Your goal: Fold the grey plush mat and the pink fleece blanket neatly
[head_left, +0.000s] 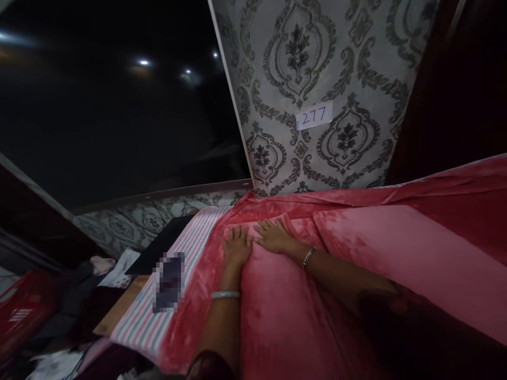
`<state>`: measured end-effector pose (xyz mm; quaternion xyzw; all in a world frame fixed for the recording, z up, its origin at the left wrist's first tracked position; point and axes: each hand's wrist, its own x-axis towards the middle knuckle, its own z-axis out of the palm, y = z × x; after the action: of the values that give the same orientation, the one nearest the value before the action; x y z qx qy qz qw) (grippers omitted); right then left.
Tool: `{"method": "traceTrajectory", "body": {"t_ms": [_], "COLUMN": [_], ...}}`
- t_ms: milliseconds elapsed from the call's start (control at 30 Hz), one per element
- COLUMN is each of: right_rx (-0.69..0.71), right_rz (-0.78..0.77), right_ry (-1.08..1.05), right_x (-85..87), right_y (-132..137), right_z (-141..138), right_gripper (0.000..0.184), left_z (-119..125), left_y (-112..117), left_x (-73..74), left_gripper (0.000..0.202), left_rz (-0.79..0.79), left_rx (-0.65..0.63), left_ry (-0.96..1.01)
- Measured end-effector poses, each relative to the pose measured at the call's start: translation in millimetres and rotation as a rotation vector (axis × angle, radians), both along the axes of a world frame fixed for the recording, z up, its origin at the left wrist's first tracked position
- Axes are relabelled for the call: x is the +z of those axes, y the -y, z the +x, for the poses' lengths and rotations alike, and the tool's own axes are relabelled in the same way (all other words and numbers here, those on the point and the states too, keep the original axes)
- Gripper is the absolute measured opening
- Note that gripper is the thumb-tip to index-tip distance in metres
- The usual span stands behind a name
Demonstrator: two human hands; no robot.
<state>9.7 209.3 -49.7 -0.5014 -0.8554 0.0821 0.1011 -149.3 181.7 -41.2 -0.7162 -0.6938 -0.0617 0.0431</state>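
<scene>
A pink-red plush blanket [273,311] lies across the surface in front of me, with folded layers and darker brushed patches. My left hand [236,247] rests flat on its far part, fingers spread and pointing away. Close beside it, my right hand [274,236] also lies palm down on the plush, fingers apart and angled to the left. Neither hand grips anything. Another pink fold [368,227] stretches to the right of my right arm. Under the left side of the blanket shows a striped cloth [137,322] in white, grey and pink.
A pixelated dark rectangle [169,282] is on the striped cloth. Beyond stands a large dark screen [119,116], with patterned wallpaper [273,68] and a paper label [314,115] reading 277. At lower left are a red container [29,301] and loose clothes [119,269].
</scene>
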Motion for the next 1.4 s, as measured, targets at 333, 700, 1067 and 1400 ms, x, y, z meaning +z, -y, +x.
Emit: {"method": "traceTrajectory", "body": {"t_ms": [333,700,1067,1400], "right_rx": [-0.266,-0.143,0.244,0.125], "right_rz": [-0.032,-0.063,-0.178,-0.026], "right_ry": [0.082,0.071,-0.004,0.001], "right_x": [-13.9,25.9,11.2,-21.7], "right_y": [-7.5,60.6,208.7,242.3], "right_z": [66.8,55.2,15.2,68.2], "right_gripper": [0.071,0.074,0.079,0.08], "left_z": [-2.1,0.5,-13.1,-5.8], "left_y": [-3.6,14.4,164.0,164.8], "left_x": [-6.4,25.0,-3.0,-5.5], "left_gripper": [0.057,0.056,0.057,0.058], "left_rz": [-0.035,-0.088,-0.132,-0.113], "left_rx": [-0.012,-0.015,-0.137,-0.092], "left_ry": [0.01,0.1,-0.012,-0.087]}}
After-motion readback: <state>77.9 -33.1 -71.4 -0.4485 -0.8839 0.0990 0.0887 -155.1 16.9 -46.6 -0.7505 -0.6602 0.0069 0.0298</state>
